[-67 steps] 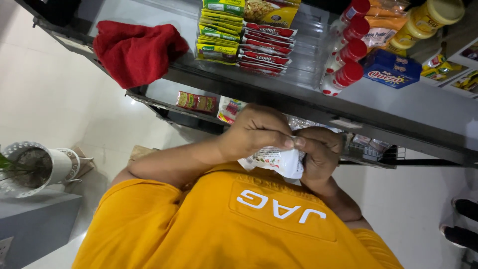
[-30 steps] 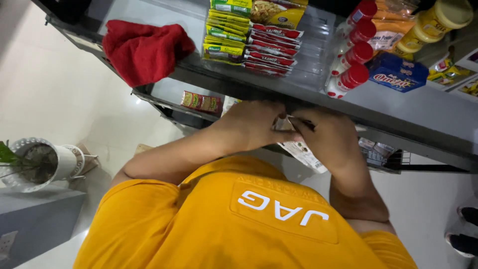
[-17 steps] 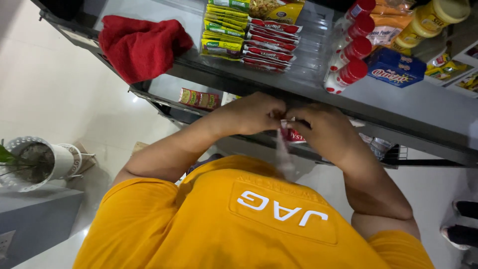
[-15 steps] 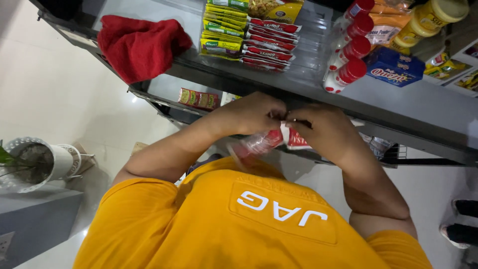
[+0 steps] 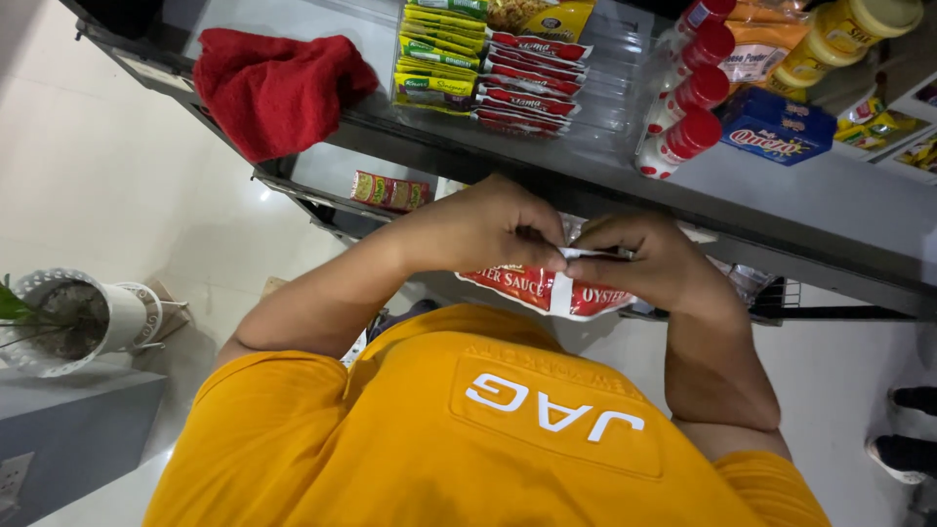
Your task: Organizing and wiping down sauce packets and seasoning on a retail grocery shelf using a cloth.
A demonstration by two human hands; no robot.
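Both hands work at chest level in front of the orange shirt (image 5: 508, 429), below the edge of a grey metal shelf (image 5: 781, 205). The left hand (image 5: 488, 226) and right hand (image 5: 649, 263) meet over a red and white sauce sachet (image 5: 551, 288), each with fingers closed in a narrow pinch on its top edge; the body of the sachet hangs just beneath the knuckles. On the shelf above lie a crumpled red cloth (image 5: 273, 88), a stack of green and red sachets (image 5: 488, 63), red-capped bottles (image 5: 688, 107) and a blue box (image 5: 776, 127). Judged risk: with both pinches set close together on the seal, an uneven pull could split the sachet suddenly and spill sauce onto the shirt, which sits directly below. The grip covers the seal, so its condition cannot be told.
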